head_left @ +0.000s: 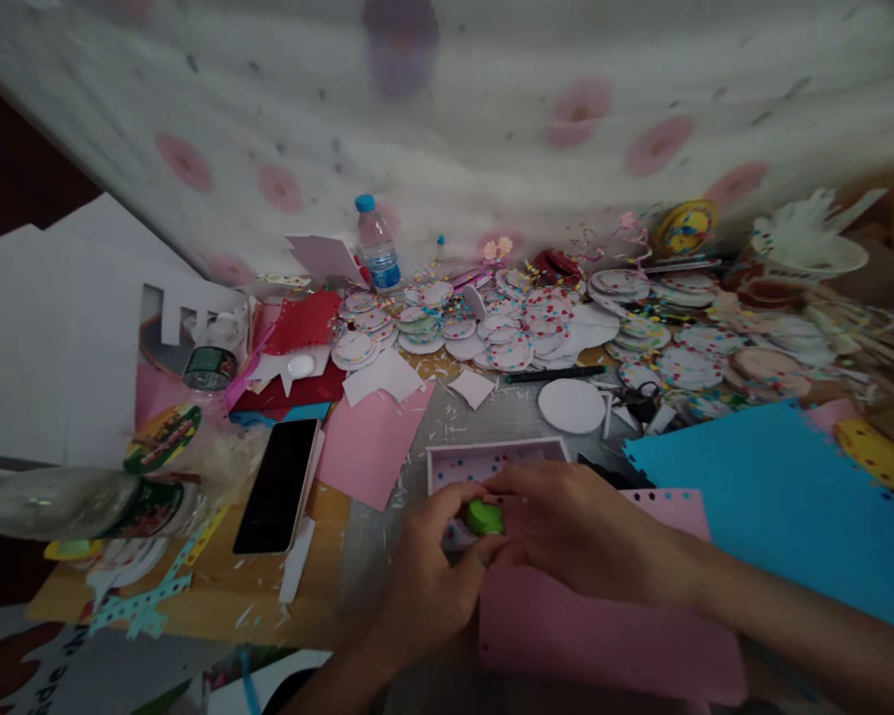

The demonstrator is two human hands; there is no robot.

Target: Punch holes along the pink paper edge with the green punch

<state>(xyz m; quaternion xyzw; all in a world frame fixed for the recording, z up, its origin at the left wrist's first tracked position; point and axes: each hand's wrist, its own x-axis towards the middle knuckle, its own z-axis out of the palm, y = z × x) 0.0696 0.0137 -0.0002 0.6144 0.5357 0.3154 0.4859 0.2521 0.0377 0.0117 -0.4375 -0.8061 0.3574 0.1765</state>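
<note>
My left hand is closed around a small green craft punch, thumb and forefinger on either side of it. My right hand reaches across from the right, its fingers closed on a pink sheet of paper beside the punch. Small punched holes run along the sheet's upper edge. Both hands are over the near side of a shallow, pale box with tiny coloured confetti inside. The fingers partly hide the punch and the box.
Stacks of white paper discs with coloured dots line the back. A blue sheet lies right. To the left are a black-screened phone, pink paper and a lying plastic bottle. A blue-capped water bottle stands behind.
</note>
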